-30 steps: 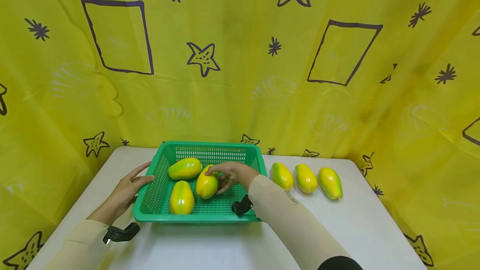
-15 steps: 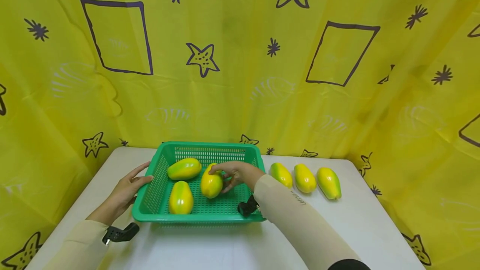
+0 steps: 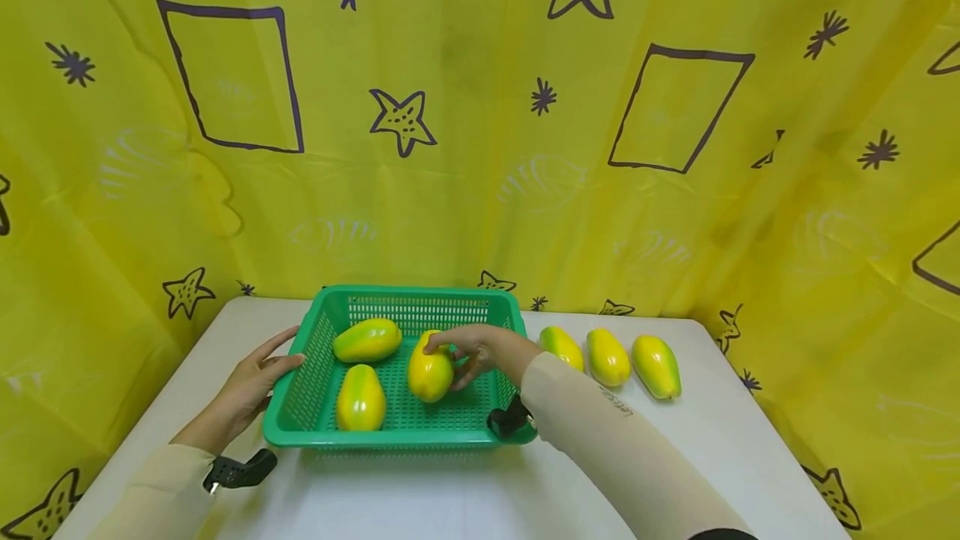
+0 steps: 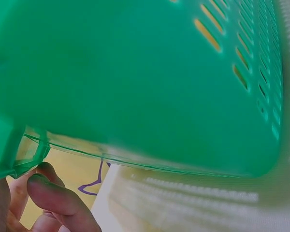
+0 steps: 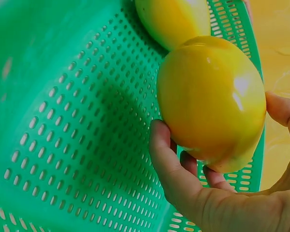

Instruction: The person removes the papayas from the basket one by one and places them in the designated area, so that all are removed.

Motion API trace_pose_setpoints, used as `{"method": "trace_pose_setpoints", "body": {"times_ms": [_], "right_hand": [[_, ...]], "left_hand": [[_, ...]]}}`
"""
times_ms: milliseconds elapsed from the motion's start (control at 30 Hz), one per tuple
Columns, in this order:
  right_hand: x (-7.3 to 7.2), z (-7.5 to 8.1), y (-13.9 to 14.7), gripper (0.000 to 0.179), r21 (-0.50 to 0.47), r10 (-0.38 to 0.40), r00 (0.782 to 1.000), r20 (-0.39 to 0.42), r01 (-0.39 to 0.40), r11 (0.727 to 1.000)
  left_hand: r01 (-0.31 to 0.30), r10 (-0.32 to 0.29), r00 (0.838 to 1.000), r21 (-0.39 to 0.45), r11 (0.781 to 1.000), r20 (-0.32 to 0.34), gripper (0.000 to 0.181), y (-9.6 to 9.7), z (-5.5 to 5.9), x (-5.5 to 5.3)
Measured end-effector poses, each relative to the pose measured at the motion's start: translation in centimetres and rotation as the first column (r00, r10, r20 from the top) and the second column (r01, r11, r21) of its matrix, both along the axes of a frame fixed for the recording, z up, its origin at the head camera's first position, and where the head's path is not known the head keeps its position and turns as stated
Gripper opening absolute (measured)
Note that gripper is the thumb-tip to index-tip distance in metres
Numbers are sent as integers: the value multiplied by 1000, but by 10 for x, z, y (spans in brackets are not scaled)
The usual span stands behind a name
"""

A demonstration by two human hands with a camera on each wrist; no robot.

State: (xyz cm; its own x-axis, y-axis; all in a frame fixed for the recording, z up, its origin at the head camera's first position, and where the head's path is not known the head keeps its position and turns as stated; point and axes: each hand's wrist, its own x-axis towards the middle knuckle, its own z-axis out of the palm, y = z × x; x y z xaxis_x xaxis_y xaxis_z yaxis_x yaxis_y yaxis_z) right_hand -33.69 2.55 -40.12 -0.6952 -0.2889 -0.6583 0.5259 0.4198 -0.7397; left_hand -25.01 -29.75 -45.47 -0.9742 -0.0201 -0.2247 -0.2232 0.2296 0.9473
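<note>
A green plastic basket [image 3: 397,437] stands on the table, and its left rim is in the grip of my left hand [image 3: 251,377]. The left wrist view shows those fingers [image 4: 63,200] curled at the rim by the basket's outer wall. Inside the basket, my right hand [image 3: 480,352] holds a glossy yellow papaya [image 5: 210,104] between thumb and fingers. The papaya casts a shadow on the perforated floor in the right wrist view. Two more yellow-green papayas lie to its left: one at the back [image 3: 367,341], one at the front [image 3: 362,398].
Outside the basket, three papayas [image 3: 608,357] sit in a row on the white table [image 3: 720,457] to the right; my right forearm partly covers the nearest one. A yellow patterned curtain [image 3: 480,190] hangs behind and at both sides of the table.
My right hand has moved the held papaya to the right inside the basket, away from the other two. My left hand stays at the left rim.
</note>
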Motion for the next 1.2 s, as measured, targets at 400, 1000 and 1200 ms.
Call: {"method": "trace_pose_setpoints", "body": {"times_ms": [400,1000,1200], "right_hand": [[16,8,7,76,-67,7,1000,-5,-8,998],[21,19,35,72,-173,-36,999,7,37,984],[24,20,41,68,-180,-24,1000,1,23,983]], "left_hand": [[1,-1,1000,-12,1000,10,78,1,0,1],[11,-11,1000,-9,1000,5,78,2,3,2],[7,-7,1000,-3,1000,9,79,1,3,2]]}}
